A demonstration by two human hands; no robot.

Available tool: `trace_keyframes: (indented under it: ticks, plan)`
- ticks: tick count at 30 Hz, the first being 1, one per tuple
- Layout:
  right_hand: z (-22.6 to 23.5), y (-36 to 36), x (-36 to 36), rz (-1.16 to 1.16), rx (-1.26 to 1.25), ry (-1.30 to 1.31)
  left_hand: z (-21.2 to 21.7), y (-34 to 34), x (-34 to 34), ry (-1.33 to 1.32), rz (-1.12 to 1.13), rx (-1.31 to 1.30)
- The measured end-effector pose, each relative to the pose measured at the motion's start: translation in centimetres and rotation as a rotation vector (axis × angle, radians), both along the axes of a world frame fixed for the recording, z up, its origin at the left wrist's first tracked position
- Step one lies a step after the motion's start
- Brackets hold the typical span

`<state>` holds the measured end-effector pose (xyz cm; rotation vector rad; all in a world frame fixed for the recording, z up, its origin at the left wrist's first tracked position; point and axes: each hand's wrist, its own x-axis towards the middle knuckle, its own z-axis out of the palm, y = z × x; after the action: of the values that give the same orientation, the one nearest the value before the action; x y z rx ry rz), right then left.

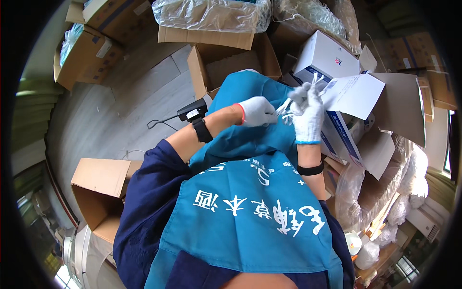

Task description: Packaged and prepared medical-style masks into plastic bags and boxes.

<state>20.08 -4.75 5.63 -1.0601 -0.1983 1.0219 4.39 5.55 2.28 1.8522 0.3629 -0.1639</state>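
Both hands are gloved in white knit and meet over the lap, above a teal apron [250,212]. The left hand [257,111] has its grip closed, fingertips pinched on one end of a small bundle of white cords [288,108]. The right hand [308,113] is raised upright just beside it, its grip also closed on the same bundle, with loose loops standing up above its fingers.

The bundle lies between the two hands, touching both. Its long axis runs roughly left to right, rising slightly toward the right hand. From the left grip it lies to the right; from the right grip it lies to the left and a little below. Neither hand is clearly the nearer; the right appears to carry more of the bundle.

A white and blue carton [332,62] stands open just beyond the right hand, its flap raised. Brown cardboard boxes [101,188] and clear plastic bags [211,14] ring the grey floor [110,111]. A small black device is strapped at the left wrist [195,113]
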Motion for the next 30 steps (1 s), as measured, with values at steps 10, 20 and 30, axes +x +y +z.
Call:
trace_keyframes:
  ticks: [10,20,30]
  plan:
    - [8.3,-7.3,-4.2,0.782,-0.144,-0.943,9.9,-3.3,-4.9,-0.158,-0.246,-0.008]
    - [16.5,-10.7,-2.1,0.994,0.102,-1.106,17.3,-2.2,-7.4,-0.521,-0.416,-0.097]
    - [12.5,-13.5,2.5,0.126,0.016,0.297,10.7,9.4,-9.9,-0.269,0.448,-1.136]
